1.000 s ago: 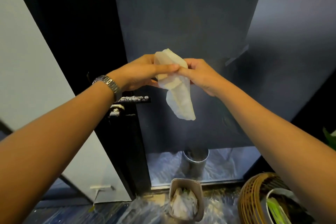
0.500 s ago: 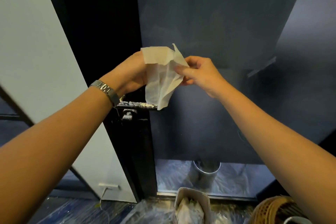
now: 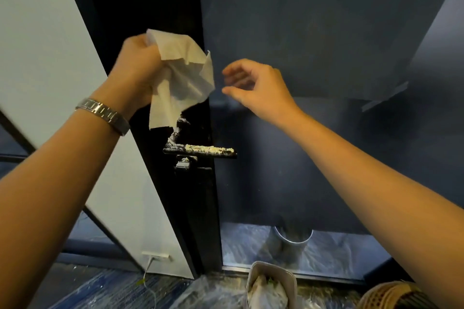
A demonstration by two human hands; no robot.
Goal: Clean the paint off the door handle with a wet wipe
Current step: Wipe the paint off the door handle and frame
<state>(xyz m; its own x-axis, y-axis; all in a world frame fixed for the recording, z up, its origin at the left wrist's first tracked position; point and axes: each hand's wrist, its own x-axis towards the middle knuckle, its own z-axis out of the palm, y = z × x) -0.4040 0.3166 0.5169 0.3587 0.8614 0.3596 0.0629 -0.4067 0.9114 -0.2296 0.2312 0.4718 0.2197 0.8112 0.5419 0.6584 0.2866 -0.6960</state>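
Left hand (image 3: 136, 68) clutched wet wipe (image 3: 183, 78) above paint-crusted door handle (image 3: 206, 150); right hand (image 3: 256, 83) empty, fingers loose. Wiping unstarted; next needed: wipe pressed along handle.

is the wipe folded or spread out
Spread out but crumpled: the wet wipe hangs in loose creased sheets from the left hand, which grips one edge.

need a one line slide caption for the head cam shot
Left hand grips a wet wipe above the paint-crusted door handle; right hand hovers open beside it.
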